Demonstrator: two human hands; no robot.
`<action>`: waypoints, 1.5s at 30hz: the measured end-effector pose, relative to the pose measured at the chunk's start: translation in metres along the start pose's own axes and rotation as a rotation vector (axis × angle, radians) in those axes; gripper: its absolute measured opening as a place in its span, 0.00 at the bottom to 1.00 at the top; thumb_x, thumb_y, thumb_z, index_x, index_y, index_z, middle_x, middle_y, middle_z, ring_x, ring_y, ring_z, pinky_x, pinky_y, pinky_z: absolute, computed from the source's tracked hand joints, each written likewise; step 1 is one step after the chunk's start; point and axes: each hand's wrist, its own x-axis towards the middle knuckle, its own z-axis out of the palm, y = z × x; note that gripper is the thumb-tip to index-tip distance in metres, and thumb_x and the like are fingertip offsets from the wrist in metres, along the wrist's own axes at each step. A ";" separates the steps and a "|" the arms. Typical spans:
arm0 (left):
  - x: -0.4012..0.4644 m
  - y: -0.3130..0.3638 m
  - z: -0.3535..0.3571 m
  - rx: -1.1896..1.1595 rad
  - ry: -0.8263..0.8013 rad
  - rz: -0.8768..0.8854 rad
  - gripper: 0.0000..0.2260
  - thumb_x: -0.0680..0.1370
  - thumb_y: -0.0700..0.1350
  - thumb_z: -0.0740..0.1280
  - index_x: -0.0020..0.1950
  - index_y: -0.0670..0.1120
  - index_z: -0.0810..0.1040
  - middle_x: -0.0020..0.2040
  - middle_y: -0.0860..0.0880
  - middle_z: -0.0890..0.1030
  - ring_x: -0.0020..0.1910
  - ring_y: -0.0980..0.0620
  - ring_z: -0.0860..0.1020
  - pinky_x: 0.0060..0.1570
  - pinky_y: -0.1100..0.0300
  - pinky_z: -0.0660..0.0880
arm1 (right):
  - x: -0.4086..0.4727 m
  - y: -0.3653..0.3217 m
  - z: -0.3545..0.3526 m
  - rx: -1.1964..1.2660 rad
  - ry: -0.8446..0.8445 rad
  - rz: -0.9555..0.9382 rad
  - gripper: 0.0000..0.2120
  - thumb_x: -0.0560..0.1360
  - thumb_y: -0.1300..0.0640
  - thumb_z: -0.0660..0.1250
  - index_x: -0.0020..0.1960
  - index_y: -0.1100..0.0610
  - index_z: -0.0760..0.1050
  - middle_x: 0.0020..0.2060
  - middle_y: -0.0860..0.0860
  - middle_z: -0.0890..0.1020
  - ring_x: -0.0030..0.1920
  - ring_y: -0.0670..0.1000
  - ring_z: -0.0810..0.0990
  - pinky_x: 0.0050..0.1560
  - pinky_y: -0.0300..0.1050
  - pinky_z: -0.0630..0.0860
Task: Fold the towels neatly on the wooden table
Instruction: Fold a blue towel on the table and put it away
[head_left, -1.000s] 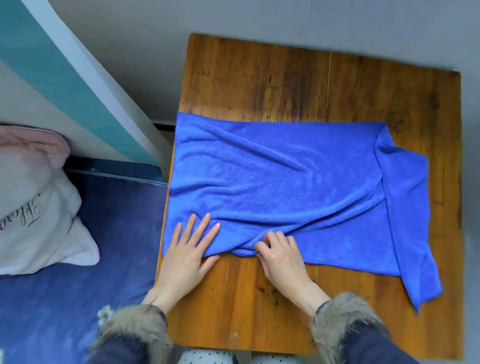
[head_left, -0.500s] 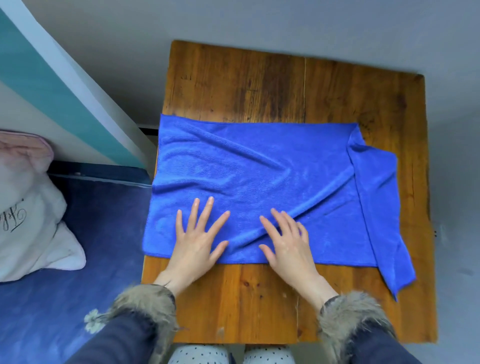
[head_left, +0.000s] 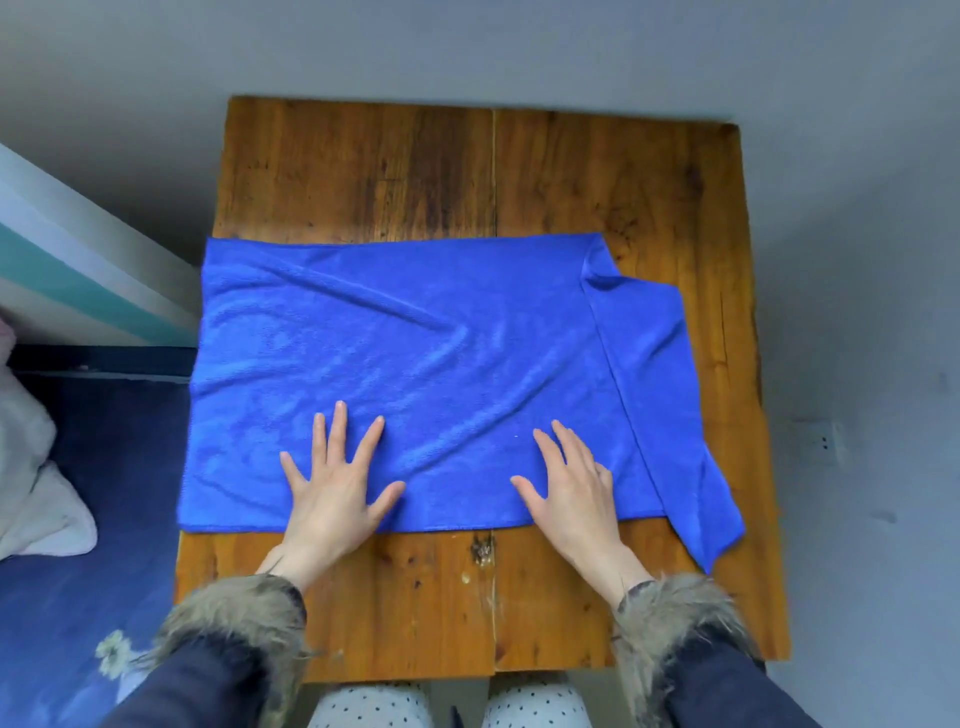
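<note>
Both of your hands lay flat and apart on the near strip of the towel: your left hand at lower centre-left with fingers spread, your right hand at lower centre-right with fingers straight. Neither gripped the cloth; the palms pressed it down, and I judge you held them so to smooth out creases and pin the near edge before a fold.

Diagonal wrinkles ran across the towel's middle toward the upper left. It covered the centre of the table, its left edge reaching slightly past the table's side. At the right of the frame one end was already turned over, a loose flap with its corner pointing to the lower right.

Bare wood showed above and below the cloth. No container was in view. A pale pillow sat at the left edge.
</note>
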 end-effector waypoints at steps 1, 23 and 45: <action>0.001 0.016 0.005 -0.001 0.051 0.034 0.34 0.75 0.59 0.63 0.76 0.54 0.52 0.77 0.47 0.38 0.75 0.44 0.37 0.66 0.30 0.49 | 0.003 0.011 -0.006 0.005 0.103 -0.024 0.24 0.72 0.49 0.67 0.66 0.57 0.72 0.66 0.57 0.73 0.66 0.58 0.72 0.57 0.57 0.71; 0.041 0.217 0.048 0.152 -0.010 0.065 0.40 0.72 0.65 0.63 0.76 0.58 0.44 0.77 0.50 0.38 0.75 0.44 0.35 0.63 0.26 0.50 | 0.093 0.186 -0.100 1.013 0.050 0.577 0.02 0.71 0.64 0.68 0.43 0.60 0.79 0.41 0.55 0.82 0.41 0.51 0.78 0.44 0.44 0.73; 0.121 0.348 0.001 -0.178 0.245 0.373 0.29 0.74 0.49 0.68 0.73 0.49 0.61 0.68 0.44 0.64 0.60 0.44 0.69 0.50 0.49 0.74 | 0.043 0.209 -0.095 0.503 0.012 -0.101 0.11 0.76 0.63 0.63 0.56 0.61 0.78 0.54 0.52 0.81 0.55 0.51 0.78 0.56 0.34 0.70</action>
